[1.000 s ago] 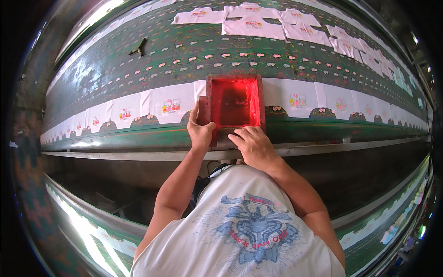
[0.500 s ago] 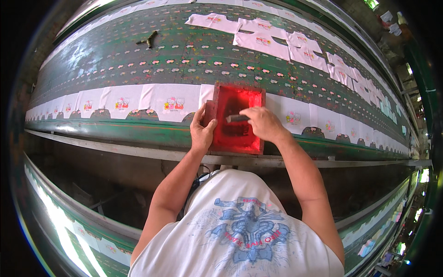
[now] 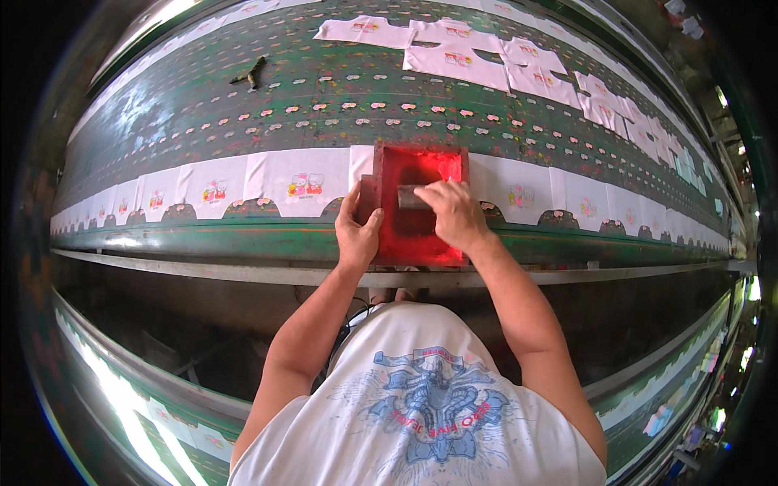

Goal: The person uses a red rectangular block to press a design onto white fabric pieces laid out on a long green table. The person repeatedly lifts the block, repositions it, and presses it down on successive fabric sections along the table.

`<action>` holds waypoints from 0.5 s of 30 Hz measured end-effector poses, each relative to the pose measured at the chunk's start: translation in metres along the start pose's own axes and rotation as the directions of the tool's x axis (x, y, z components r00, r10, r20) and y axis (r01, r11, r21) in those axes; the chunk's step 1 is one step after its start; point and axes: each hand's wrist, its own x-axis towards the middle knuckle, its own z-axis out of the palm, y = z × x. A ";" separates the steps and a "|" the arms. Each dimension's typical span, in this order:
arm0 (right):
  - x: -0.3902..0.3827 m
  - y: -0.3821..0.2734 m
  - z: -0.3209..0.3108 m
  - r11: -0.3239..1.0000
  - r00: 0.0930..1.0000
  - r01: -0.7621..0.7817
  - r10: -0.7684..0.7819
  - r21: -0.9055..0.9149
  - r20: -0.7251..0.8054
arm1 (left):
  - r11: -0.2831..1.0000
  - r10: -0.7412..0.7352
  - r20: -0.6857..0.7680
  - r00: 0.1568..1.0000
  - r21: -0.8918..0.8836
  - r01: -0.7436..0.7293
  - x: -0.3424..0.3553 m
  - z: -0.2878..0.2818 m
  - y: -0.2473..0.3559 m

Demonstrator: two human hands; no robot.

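A screen printing frame [image 3: 420,259], its inside smeared with red ink, lies over the row of white fabric pieces [image 3: 306,183] along the near edge of the long table. My left hand [image 3: 357,233] grips the frame's left side, thumb on the near face and fingers around a wooden block there. Inside the frame, my right hand [image 3: 459,212] is closed around a dark squeegee [image 3: 411,197], whose blade end rests on the inked mesh. The fabric under the frame is hidden. Neighbouring pieces carry small printed cartoon figures.
Further back on the green table [image 3: 194,105] lie more printed white garment pieces [image 3: 455,63] and a dark forked object [image 3: 250,74]. A metal rail [image 3: 243,270] runs along the table's near edge, close in front of me. Another long table [image 3: 170,429] stands behind me.
My right hand has moved the squeegee slightly away from me inside the frame. My left hand keeps its hold on the frame's left side.
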 end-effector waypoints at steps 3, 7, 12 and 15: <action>-0.027 -0.026 -0.001 0.998 0.999 0.043 -0.044 -0.037 -0.018 | 0.994 -0.069 0.004 0.998 -0.081 0.069 -0.001 0.001 0.003; -0.054 -0.057 -0.007 1.000 1.000 0.025 -0.025 -0.009 0.010 | 0.998 -0.031 -0.021 0.999 -0.055 0.030 0.000 0.003 -0.004; -0.065 -0.072 -0.013 0.999 0.997 -0.023 0.020 0.033 0.071 | 0.996 -0.014 0.002 1.000 -0.088 0.015 0.001 0.006 -0.008; -0.068 -0.086 -0.020 0.993 0.990 -0.086 0.077 0.076 0.116 | 0.995 -0.014 0.036 0.999 -0.094 0.017 0.000 0.006 -0.009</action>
